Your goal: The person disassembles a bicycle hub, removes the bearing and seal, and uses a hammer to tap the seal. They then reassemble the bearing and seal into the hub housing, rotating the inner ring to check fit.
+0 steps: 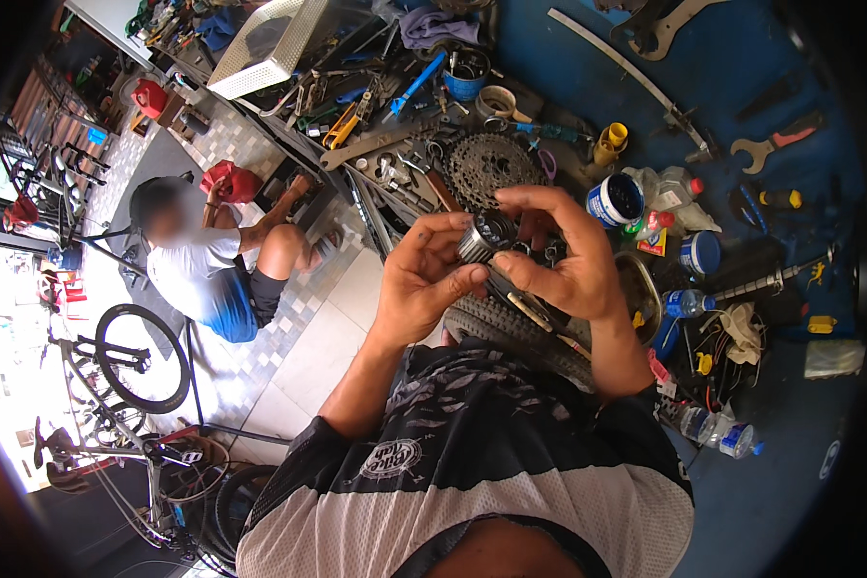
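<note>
Both hands, the left hand (422,277) and right hand (559,260), pinch a small ribbed metal hub part (480,238) between closed fingers at centre, a round blue-and-white tin (615,199) at two o'clock beyond them.

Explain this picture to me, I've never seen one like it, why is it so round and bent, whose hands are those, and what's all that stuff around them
A wide fisheye camera worn on a person's head took it, looking down, so straight edges curve toward the rim. The forearms rising from below belong to the wearer. The left hand and right hand together hold a small ribbed metal cylinder, apparently a bicycle part. Behind them is a cluttered blue workbench with a sprocket cassette, wrenches, a blue-and-white tub and plastic bottles. A knobby tyre lies just under the hands. On the left, another person sits on the tiled floor near a bicycle.
</note>
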Demonstrator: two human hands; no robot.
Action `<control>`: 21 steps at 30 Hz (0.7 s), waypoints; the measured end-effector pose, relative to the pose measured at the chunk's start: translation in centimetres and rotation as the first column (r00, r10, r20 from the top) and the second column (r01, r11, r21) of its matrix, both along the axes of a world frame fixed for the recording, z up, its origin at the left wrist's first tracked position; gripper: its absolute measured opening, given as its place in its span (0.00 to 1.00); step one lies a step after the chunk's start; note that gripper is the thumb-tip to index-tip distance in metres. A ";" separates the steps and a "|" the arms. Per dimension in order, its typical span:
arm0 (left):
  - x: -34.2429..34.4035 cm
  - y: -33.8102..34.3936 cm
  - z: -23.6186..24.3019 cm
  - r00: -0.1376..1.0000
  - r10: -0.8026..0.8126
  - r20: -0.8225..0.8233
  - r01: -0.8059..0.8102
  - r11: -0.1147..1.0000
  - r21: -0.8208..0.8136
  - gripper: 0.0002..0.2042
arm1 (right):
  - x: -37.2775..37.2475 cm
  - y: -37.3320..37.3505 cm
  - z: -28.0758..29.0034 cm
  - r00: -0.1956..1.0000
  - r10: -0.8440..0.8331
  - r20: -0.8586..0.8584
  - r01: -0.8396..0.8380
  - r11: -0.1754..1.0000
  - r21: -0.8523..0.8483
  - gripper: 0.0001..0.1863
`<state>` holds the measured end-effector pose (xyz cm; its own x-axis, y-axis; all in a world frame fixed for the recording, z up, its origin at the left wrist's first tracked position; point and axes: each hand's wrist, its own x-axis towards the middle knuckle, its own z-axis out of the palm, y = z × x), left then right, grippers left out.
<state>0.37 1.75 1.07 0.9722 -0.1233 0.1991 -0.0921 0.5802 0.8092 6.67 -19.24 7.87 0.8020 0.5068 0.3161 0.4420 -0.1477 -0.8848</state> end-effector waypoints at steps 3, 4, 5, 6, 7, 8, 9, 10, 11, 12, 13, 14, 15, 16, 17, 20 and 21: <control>-0.1 -0.8 0.7 0.985 0.173 0.008 -0.173 0.985 0.027 0.27 | 0.0 0.4 -1.5 0.999 -0.038 0.019 0.036 0.993 0.114 0.22; -0.1 -0.8 0.9 0.978 0.206 0.025 -0.207 0.976 0.069 0.27 | 0.1 0.7 -2.0 0.999 -0.047 0.003 0.046 0.987 0.156 0.21; 0.0 -0.8 1.1 0.970 0.237 0.044 -0.241 0.964 0.111 0.27 | 0.1 0.9 -2.6 0.998 -0.054 -0.014 0.056 0.979 0.197 0.21; 0.2 -0.8 1.5 0.961 0.269 0.065 -0.276 0.949 0.153 0.27 | 0.2 1.1 -3.2 0.995 -0.033 -0.099 0.058 0.963 0.264 0.20; 0.2 -1.0 2.2 0.950 0.304 0.074 -0.312 0.931 0.188 0.26 | 0.2 1.3 -3.8 0.983 -0.005 -0.182 0.066 0.942 0.329 0.18; 0.2 -1.4 3.0 0.938 0.337 0.084 -0.348 0.911 0.222 0.26 | 0.2 1.5 -4.4 0.965 0.028 -0.262 0.080 0.917 0.391 0.17; 0.2 -1.6 3.7 0.924 0.371 0.095 -0.383 0.887 0.257 0.26 | 0.2 1.6 -4.8 0.944 0.085 -0.318 0.070 0.892 0.446 0.16; 0.3 -1.7 3.9 0.908 0.395 0.138 -0.418 0.848 0.325 0.26 | 0.3 1.7 -5.2 0.918 0.144 -0.369 0.065 0.864 0.499 0.16; 0.3 -1.8 4.1 0.892 0.414 0.183 -0.452 0.802 0.389 0.26 | 0.3 1.8 -5.5 0.887 0.205 -0.414 0.065 0.832 0.551 0.15; 0.3 -1.9 4.2 0.874 0.429 0.227 -0.485 0.751 0.449 0.26 | 0.2 2.2 -5.7 0.866 0.232 -0.442 0.085 0.803 0.589 0.15; 0.4 -2.0 4.2 0.860 0.438 0.261 -0.509 0.727 0.460 0.27 | -0.1 2.6 -5.9 0.845 0.260 -0.468 0.109 0.773 0.626 0.16; 0.6 -2.1 4.2 0.846 0.445 0.294 -0.534 0.703 0.470 0.27 | -0.2 2.8 -6.1 0.822 0.288 -0.491 0.134 0.740 0.659 0.16; 0.7 -2.2 4.2 0.830 0.451 0.328 -0.558 0.676 0.480 0.27 | -0.2 2.8 -6.5 0.814 0.313 -0.490 0.129 0.725 0.677 0.16; 0.8 -2.3 4.1 0.824 0.455 0.338 -0.567 0.664 0.488 0.27 | -0.1 2.9 -6.8 0.805 0.337 -0.488 0.125 0.709 0.695 0.16; 0.8 -2.3 4.1 0.818 0.458 0.348 -0.575 0.651 0.495 0.28 | -0.1 2.8 -7.0 0.796 0.360 -0.486 0.121 0.692 0.712 0.17; 0.5 -2.4 4.3 0.823 0.451 0.346 -0.568 0.637 0.522 0.27 | -0.4 2.8 -6.9 0.785 0.367 -0.500 0.140 0.680 0.719 0.17; 0.4 -2.4 4.5 0.828 0.445 0.340 -0.560 0.636 0.531 0.27 | -0.4 2.7 -6.9 0.787 0.368 -0.495 0.137 0.678 0.722 0.17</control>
